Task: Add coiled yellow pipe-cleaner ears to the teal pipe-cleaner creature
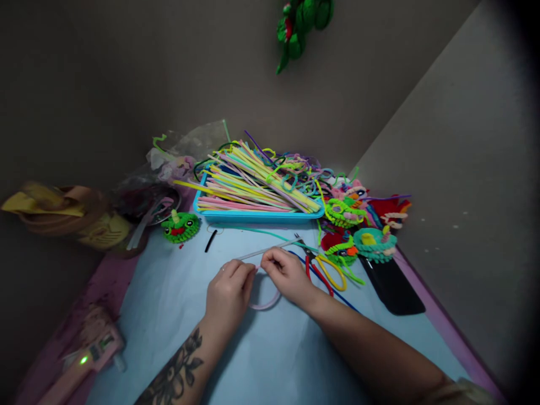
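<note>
My left hand (230, 292) and my right hand (287, 274) meet over the light blue table (177, 292), both pinched on a pale pink pipe cleaner (265, 304) bent into a loop below them. A straight grey length (270, 249) of pipe cleaner runs up and right from my fingers. Scissors with red and yellow handles (327, 273) lie just right of my right hand.
A blue tray (257, 216) piled with pastel pipe cleaners stands behind. Finished fuzzy figures (373, 243) crowd the right, a green one (180, 226) the left. A black phone (392, 287) lies at right, a pink glue gun (84, 357) at lower left, a green toy (301, 28) on the wall.
</note>
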`<state>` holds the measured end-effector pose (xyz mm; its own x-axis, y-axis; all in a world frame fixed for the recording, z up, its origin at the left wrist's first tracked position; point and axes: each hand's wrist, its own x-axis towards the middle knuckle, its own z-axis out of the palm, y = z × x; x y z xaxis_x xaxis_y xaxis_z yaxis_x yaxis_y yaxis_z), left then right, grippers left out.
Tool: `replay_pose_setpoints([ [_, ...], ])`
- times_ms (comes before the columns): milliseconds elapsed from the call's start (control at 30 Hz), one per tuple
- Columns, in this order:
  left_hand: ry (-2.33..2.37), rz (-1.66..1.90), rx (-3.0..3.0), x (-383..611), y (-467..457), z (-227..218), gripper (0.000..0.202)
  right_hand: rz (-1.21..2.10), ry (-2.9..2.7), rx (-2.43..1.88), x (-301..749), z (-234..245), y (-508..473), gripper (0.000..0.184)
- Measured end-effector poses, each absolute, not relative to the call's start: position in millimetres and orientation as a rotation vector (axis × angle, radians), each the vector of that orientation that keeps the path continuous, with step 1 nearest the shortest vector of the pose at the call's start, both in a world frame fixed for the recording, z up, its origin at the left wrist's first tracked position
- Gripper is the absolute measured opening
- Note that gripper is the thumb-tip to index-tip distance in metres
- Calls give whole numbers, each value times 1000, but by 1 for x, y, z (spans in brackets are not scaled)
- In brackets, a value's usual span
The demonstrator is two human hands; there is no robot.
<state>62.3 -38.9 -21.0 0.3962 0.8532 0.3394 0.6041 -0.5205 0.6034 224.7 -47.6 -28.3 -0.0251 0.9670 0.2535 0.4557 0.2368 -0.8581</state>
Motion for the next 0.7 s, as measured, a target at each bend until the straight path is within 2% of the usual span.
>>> replay_pose_setpoints([
  [200,1227,765,1489,66,-32,-16,20,655,-1715,-1330,224,-28,-48,17],
  [400,908,482,637,67,-29,-14,22,615,-1745,-1264,222,-26,-49,18],
  [567,781,433,475,65,-28,-12,25,629,-1757,-1251,223,-26,-50,17],
  [700,866,479,696,63,-27,-14,26,658,-1705,-1281,225,-27,-49,15],
])
